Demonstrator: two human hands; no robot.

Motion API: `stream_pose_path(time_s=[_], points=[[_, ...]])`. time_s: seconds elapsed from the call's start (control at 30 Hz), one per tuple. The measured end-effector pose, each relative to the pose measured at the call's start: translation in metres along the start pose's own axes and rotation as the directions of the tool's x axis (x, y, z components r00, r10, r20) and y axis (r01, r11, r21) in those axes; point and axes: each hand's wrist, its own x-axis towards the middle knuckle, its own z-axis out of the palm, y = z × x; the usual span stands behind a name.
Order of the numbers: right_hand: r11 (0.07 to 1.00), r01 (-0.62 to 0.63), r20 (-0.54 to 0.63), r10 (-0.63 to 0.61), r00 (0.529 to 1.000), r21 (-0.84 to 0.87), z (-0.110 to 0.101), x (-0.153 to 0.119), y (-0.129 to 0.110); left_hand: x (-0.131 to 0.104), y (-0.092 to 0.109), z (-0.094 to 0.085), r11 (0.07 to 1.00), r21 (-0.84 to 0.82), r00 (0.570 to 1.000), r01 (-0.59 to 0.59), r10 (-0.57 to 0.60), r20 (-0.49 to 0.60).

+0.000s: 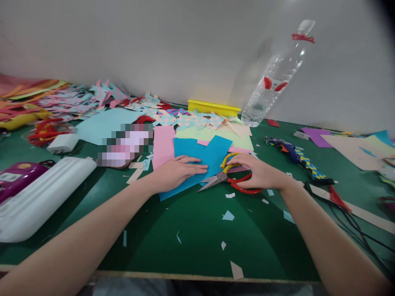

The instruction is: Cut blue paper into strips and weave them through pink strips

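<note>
My left hand (180, 170) lies flat on blue paper (212, 154), its fingers stretched out to the right. In my right hand (257, 170) is a pair of scissors (219, 179) with one yellow and one red handle loop. Their blades point left, slightly parted, beside the lower edge of the blue paper near my left fingertips. Pink paper (163, 144) lies partly under the blue sheets, and pale green paper (191, 133) is behind them. Small paper scraps (228, 215) are scattered over the green table (197, 242) in front of my hands.
A clear plastic bottle (274, 82) leans against the wall behind a yellow tray (214, 107). Woven paper strips (68, 98) pile up at the back left. On the left are a blurred-out phone (126, 146) and a long white device (46, 197); black cables (354, 224) run along the right.
</note>
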Motion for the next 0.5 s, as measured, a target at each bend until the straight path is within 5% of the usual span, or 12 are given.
stream_pose_path(time_s=[0.5], points=[[0.994, 0.063, 0.015, -0.062, 0.998, -0.093, 0.004, 0.0033, -0.0055, 0.0007, 0.0013, -0.0019, 1.0, -0.002, 1.0, -0.019, 0.019, -0.005]])
